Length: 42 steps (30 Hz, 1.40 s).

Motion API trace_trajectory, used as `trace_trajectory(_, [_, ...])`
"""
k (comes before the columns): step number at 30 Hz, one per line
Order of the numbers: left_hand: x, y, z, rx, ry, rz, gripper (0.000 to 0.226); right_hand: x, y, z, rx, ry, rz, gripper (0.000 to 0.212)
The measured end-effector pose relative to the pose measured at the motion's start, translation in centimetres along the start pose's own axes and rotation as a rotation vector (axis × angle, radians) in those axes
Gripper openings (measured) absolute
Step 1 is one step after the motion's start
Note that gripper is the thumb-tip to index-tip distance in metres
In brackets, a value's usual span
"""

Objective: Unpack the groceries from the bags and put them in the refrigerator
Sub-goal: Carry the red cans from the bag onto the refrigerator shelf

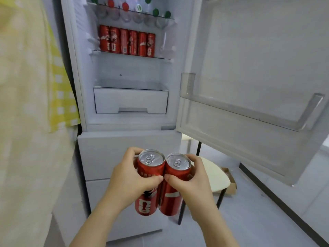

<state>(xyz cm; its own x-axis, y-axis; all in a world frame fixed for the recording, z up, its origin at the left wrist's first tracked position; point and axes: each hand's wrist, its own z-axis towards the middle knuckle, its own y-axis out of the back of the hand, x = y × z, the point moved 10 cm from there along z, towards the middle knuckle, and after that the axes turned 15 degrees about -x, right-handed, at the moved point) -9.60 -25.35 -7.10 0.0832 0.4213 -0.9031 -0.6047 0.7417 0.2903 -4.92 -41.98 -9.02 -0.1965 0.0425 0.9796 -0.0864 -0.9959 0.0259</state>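
Observation:
I hold two tall red soda cans side by side, upright, in front of the open refrigerator (186,72). My left hand (129,179) grips the left can (150,168). My right hand (192,182) grips the right can (176,193). The cans touch each other and their silver tops face me. Inside the refrigerator, a row of several matching red cans (127,41) stands on the second glass shelf. Bottles with red and green caps (125,7) stand on the shelf above. The shelf under the cans is bare.
The refrigerator door (267,50) stands open to the right with a clear door bin (249,107). A white drawer (130,102) sits low in the compartment. A yellow checked cloth (35,86) hangs at the left. A cream stool (217,177) stands behind the cans, right.

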Motion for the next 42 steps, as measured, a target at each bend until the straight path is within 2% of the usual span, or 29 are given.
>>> trace_trajectory(8, [2.3, 1.5, 9.1, -0.101, 0.034, -0.001, 0.053, 0.8, -8.1, 7.7, 0.102, 0.048, 0.024, 0.054])
trace_trajectory(19, [1.6, 1.2, 22.4, -0.34, 0.036, -0.071, 0.058, 4.3, -16.2, 21.4, 0.226, 0.183, 0.107, 0.049])
trace_trajectory(26, [-0.8, 1.8, 30.3, -0.434, -0.021, -0.146, 0.051, 9.0, -21.0, 28.6, 0.332, 0.294, 0.215, 0.033])
trace_trajectory(42, [-7.4, 8.1, 45.3, -0.447, -0.249, -0.171, 0.024, 19.6, -31.7, 37.5, 0.245, 0.44, 0.376, 0.021])
